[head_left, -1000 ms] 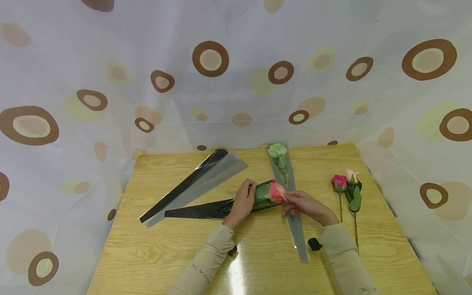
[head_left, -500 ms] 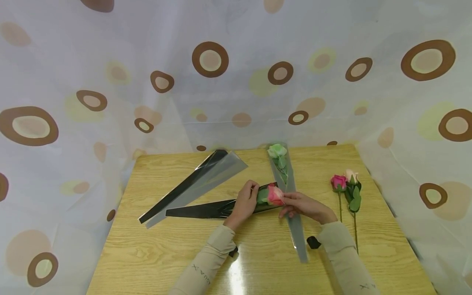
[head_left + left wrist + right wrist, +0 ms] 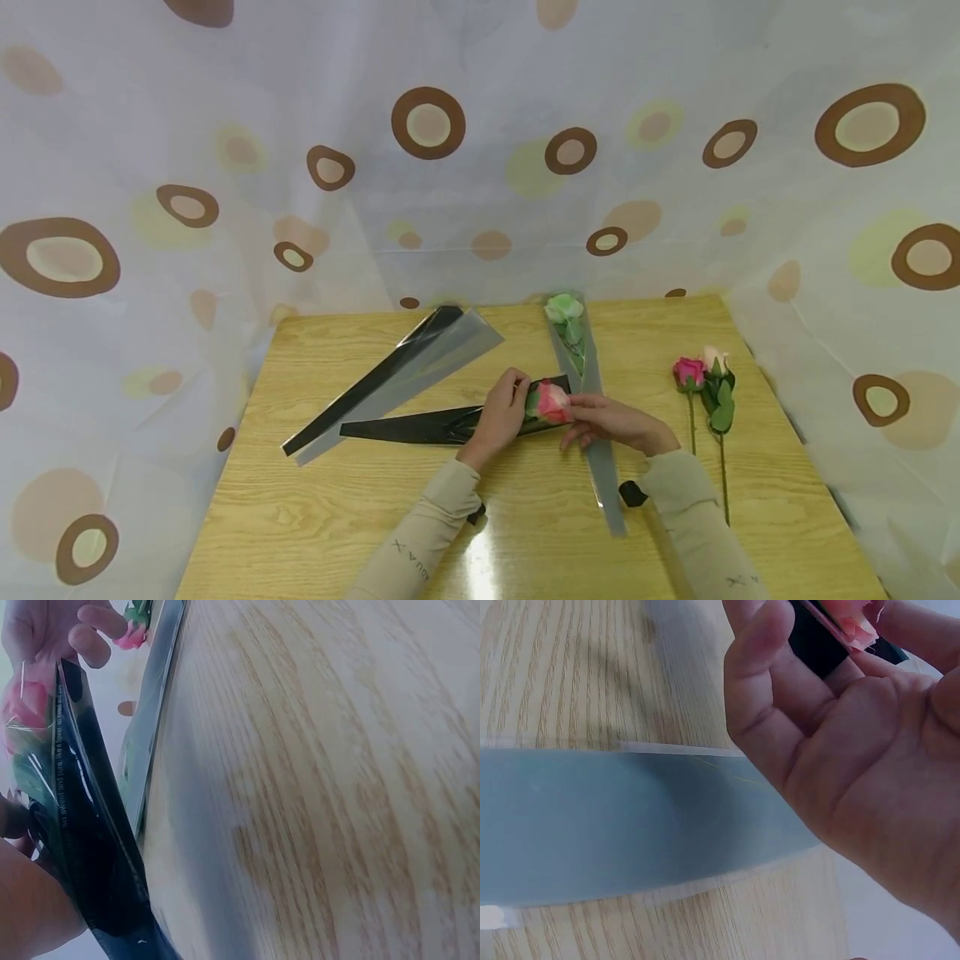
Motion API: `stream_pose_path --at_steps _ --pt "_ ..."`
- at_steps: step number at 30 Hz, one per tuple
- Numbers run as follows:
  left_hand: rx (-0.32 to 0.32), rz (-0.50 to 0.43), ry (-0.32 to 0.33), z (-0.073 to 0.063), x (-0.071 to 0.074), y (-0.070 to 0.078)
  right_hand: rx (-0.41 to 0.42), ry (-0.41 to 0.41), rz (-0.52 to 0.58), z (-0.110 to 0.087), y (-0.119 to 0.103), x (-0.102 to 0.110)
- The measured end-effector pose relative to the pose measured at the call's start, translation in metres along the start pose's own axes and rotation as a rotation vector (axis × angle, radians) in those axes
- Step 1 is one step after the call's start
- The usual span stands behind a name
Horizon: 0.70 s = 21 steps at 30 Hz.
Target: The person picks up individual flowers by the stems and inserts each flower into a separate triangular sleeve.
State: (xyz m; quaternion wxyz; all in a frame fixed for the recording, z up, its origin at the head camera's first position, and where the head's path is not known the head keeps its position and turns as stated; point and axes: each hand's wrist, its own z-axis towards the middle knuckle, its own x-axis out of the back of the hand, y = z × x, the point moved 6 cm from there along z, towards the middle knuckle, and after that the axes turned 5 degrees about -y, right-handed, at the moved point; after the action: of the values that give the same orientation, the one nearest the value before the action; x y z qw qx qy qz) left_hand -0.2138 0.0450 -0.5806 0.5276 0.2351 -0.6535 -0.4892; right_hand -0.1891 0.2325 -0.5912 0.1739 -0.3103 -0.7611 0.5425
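My left hand [image 3: 498, 415] grips a black flower sleeve [image 3: 412, 427] with a clear front around its wide part. Inside the sleeve's mouth is a pink-and-white artificial rose [image 3: 553, 403], its head showing through clear film in the left wrist view, where my left fingers wrap the sleeve below the bloom. At the mouth, my right hand [image 3: 611, 422] pinches the rose's petals with thumb and fingers; the right wrist view shows petals [image 3: 853, 621] between them. Its other fingers curl loosely below. The rose's stem is hidden in the black sleeve.
A grey sleeve [image 3: 602, 475] holding a pale green rose [image 3: 564, 307] lies beneath my right hand. A black sleeve [image 3: 375, 379] and a grey sleeve [image 3: 427, 375] overlap at the left. A magenta rose [image 3: 688, 372] and a cream rose [image 3: 714, 359] lie at the right.
The rose and my right hand have shifted slightly left, while the black sleeve and my left hand have edged right. The rose head sits deeper in the sleeve's mouth.
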Motion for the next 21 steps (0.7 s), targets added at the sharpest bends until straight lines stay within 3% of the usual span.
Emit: stream_pose_path --at_steps 7,16,18,21 --pt "0.009 -0.003 -0.028 -0.002 -0.002 0.0 0.008 0.038 -0.03 -0.007 0.0 0.003" --pt "-0.006 -0.025 0.002 0.005 0.012 0.001 0.083 0.409 0.051 -0.034 0.002 0.018" --pt "-0.014 -0.033 0.016 0.007 0.016 0.002 0.069 0.407 0.065 -0.036 0.007 0.015" --pt "-0.018 -0.048 0.035 0.01 0.022 0.005 0.045 0.318 0.057 -0.03 0.014 0.002"
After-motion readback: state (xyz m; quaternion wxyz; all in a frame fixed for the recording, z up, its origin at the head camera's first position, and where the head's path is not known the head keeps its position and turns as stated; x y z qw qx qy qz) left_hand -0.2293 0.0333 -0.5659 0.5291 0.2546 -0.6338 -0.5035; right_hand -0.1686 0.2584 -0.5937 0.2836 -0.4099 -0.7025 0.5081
